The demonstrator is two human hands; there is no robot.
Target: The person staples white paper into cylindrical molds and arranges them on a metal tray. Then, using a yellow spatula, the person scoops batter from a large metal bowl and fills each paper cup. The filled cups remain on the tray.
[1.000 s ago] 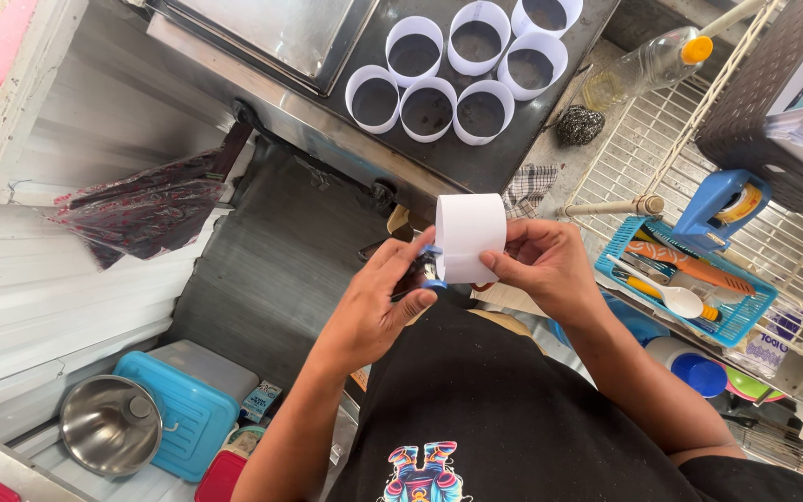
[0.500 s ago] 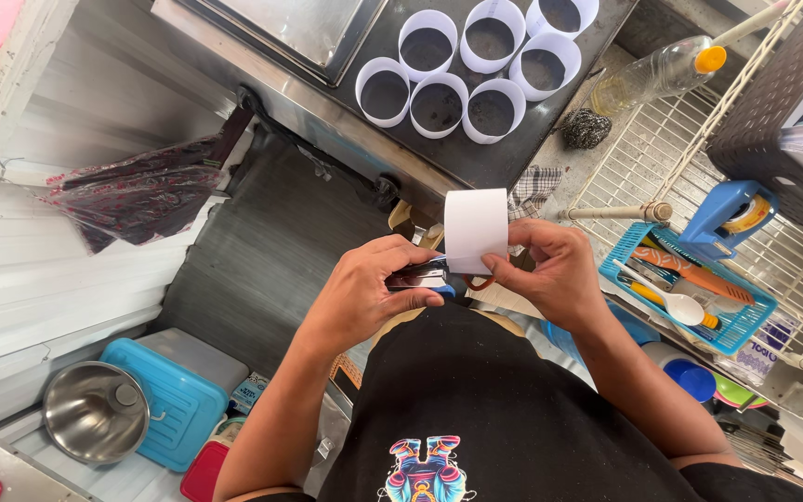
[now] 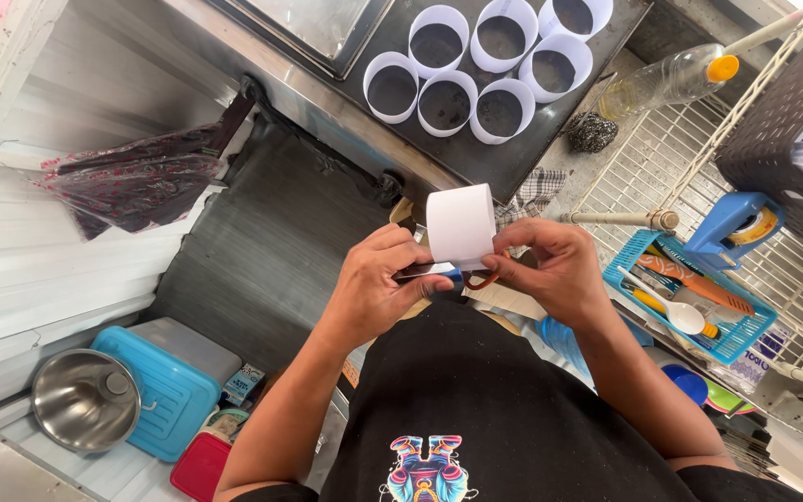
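The person holds a white paper band [image 3: 460, 226], curled into a ring, between both hands at the centre of the view. The left hand [image 3: 375, 284] grips a small stapler-like tool [image 3: 431, 271] at the lower edge of the band, with fingers clenched around it. The right hand [image 3: 550, 265] pinches the band at its lower right edge with thumb and fingertips.

At 12 o'clock from the hands, a dark baking tray [image 3: 513, 158] carries six white paper rings [image 3: 445, 102] that stand upright and touch each other. At 1 o'clock a steel scouring pad [image 3: 591, 132] lies just beside a plastic bottle with an orange cap [image 3: 666, 82]. At 3 o'clock a blue basket [image 3: 734, 336] holds a white spoon [image 3: 671, 311], and a blue tape dispenser [image 3: 734, 223] stands near it on a white wire rack [image 3: 643, 167]. At 8 o'clock a steel bowl [image 3: 81, 402] is next to a blue plastic box [image 3: 174, 395].
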